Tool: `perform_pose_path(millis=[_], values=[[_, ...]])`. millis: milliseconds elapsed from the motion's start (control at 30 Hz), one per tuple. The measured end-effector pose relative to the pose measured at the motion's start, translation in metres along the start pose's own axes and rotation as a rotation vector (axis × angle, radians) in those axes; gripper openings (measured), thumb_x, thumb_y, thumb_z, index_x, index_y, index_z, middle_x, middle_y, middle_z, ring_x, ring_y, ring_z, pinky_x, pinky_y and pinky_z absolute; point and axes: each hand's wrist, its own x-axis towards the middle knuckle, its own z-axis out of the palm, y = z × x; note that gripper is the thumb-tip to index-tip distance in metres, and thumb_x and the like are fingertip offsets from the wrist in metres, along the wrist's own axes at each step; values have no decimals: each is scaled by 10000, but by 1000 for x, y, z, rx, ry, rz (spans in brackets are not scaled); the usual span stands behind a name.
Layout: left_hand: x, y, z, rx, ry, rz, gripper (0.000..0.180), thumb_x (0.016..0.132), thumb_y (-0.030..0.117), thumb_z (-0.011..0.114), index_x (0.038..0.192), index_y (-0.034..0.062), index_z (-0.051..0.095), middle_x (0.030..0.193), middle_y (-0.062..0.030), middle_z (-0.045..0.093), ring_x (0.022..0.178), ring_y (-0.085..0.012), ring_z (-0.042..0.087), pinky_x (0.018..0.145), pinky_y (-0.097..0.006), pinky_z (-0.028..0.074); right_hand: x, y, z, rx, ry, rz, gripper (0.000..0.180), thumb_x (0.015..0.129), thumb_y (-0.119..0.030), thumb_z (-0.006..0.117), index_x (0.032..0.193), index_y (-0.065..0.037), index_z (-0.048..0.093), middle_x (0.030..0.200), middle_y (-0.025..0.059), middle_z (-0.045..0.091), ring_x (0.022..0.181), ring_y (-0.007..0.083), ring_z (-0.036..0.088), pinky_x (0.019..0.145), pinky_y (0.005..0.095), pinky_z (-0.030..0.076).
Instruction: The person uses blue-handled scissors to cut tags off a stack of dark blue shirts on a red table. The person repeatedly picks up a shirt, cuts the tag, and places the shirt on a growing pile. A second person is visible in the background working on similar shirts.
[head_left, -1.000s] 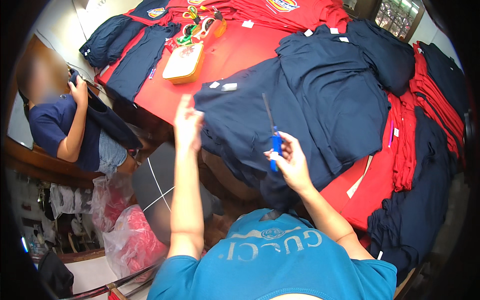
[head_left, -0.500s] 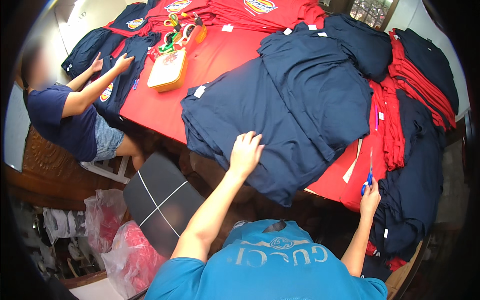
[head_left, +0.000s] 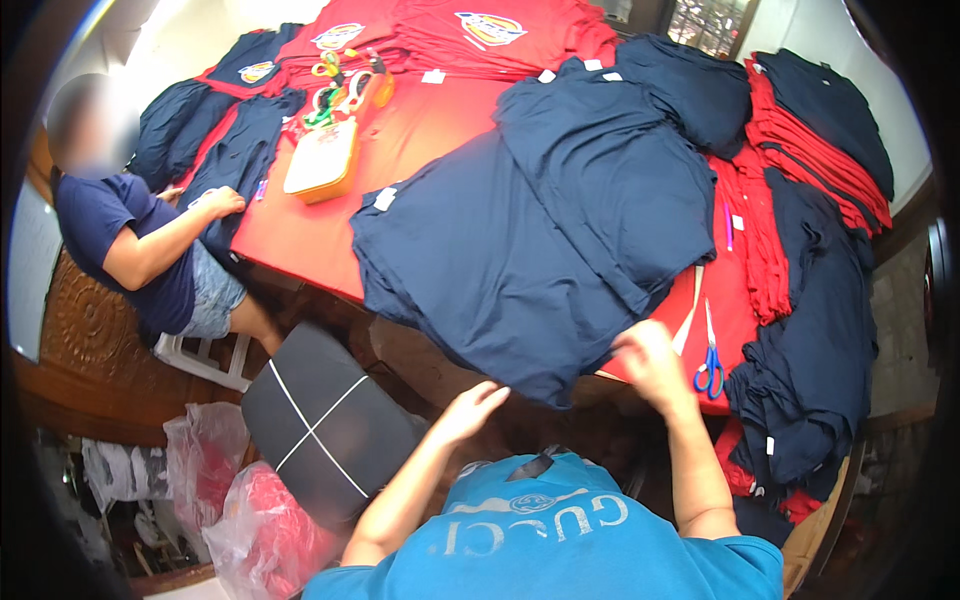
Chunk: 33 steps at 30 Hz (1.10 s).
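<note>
A dark navy shirt lies spread over the near side of the table, its lower edge hanging over the front. Just in front of that hanging edge is my left hand, its fingers stretched out and no object visible in them. My right hand is by the shirt's near right corner, smeared by motion, so its fingers do not show clearly. Blue-handled scissors lie on the red cloth to the right of that hand, blades pointing away from me. Neither hand touches them.
Folded navy and red garments are stacked at the right. A yellow box and tape rolls stand at the back left. A co-worker handles a navy garment at the left. A black chair stands near my left arm.
My right hand has let go of the scissors, leaving them on the table, and moved left to the shirt. My left hand has drawn back off the shirt. The co-worker's hands have lowered.
</note>
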Motion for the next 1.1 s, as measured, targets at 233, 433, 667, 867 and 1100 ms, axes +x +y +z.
perform_pose_path(millis=[233,433,667,867,1100], values=[[-27,21,42,-881,-60,-94,265,971,231,513,1030,-2,625,956,-102,660,882,-177,617,820,-351,506,0,-73,47,-76,-521,-657,422,702,-185,744,1073,-94,565,1000,98,541,931,272,527,809,383,418],[-53,47,-7,-1059,5,-61,276,991,308,488,1021,52,587,1050,-140,666,961,-286,660,895,-467,522,67,-70,79,399,-412,-458,195,754,-15,563,941,-27,617,876,212,601,842,419,599,740,472,501],[-7,18,7,-601,450,-31,393,941,255,615,1277,97,486,1228,-92,545,1143,-221,544,979,-391,431,186,136,-69,1535,832,484,373,947,-252,627,653,-229,398,592,-94,301,392,43,245,335,217,233],[40,-8,52,-398,830,57,448,903,243,678,1260,62,477,1168,-105,517,1058,-172,509,945,-325,414,-13,228,-119,713,691,705,344,970,-349,568,1174,-72,547,884,38,602,719,103,562,604,274,473],[61,-38,29,-254,1049,74,235,901,237,690,962,43,572,825,-22,579,716,-91,535,619,-244,459,-107,134,-44,-371,55,509,378,813,-143,704,1154,-50,571,1067,184,512,1003,377,561,843,435,466]])
